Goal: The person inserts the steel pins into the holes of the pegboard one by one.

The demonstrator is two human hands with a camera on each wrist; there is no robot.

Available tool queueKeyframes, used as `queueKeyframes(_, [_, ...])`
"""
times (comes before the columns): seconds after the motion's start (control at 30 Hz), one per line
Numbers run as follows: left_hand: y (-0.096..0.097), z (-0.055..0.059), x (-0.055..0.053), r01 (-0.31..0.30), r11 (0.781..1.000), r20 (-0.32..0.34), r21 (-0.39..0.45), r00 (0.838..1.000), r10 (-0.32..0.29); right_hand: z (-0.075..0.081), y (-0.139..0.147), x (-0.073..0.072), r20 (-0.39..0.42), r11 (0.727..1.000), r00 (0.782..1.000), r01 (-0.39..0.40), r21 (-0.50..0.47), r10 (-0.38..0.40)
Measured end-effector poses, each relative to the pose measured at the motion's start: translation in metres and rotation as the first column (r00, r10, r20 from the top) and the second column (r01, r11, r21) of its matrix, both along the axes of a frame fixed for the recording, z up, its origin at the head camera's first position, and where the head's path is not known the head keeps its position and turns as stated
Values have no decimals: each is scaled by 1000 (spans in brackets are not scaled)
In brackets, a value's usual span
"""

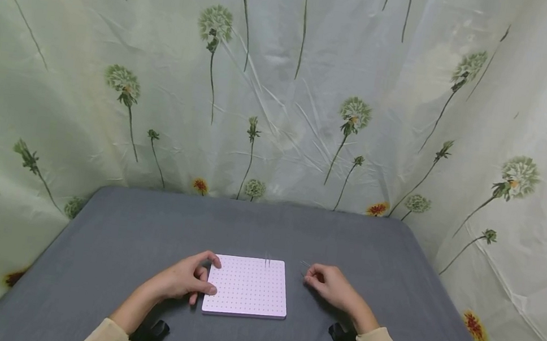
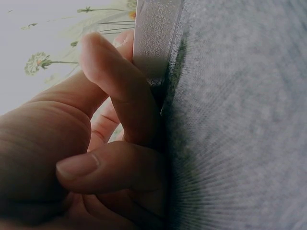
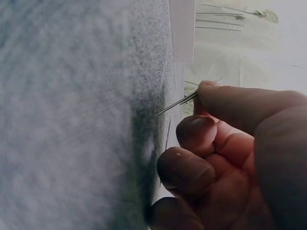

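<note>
Your left hand (image 1: 183, 276) grasps the left edge of the pale board (image 1: 246, 286), with thumb and forefinger on its top face; the board lies flat on the grey cloth (image 1: 245, 229), low in the middle of the head view. Your right hand (image 1: 331, 284), to the right of the board and apart from it, pinches at least one thin metal pin (image 3: 171, 106) between thumb and forefinger. It looks like more than one, but they are too fine to count.

At least two upright pins (image 1: 266, 260) stand at the board's top edge, right of its middle. From that, you seem to be midway through setting pins in the holes, with the next one readied at your fingertips. The next move would call for separating a single pin, turning it upright and lining its end up with a hole while your left hand steadies the board.

Only the head view gives you the grid of holes and how far your right hand stands from the board. The right wrist view shows the slanted pin and its sharp end, which the head view barely catches. The left wrist view alone shows the grainy side of the board close up, beside your bent fingers.
</note>
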State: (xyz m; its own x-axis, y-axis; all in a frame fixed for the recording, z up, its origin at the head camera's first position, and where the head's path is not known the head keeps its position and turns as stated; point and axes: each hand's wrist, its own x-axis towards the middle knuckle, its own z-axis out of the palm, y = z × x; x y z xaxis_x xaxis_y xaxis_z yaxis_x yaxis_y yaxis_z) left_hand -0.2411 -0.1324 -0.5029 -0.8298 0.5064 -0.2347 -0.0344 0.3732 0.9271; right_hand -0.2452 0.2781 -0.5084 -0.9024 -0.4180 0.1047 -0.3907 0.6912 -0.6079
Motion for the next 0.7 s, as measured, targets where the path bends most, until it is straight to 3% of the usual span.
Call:
queueKeyframes(0.37, [-1,-1,0,4,1000,-8,-7,1000,-4,2,1,-1,92,987,993,85,-134,-74])
queueKeyframes(0.7, [0,-1,0,-1,1000,0,3,1000,1,11,-6,0,87,965,986,158,-212,-142])
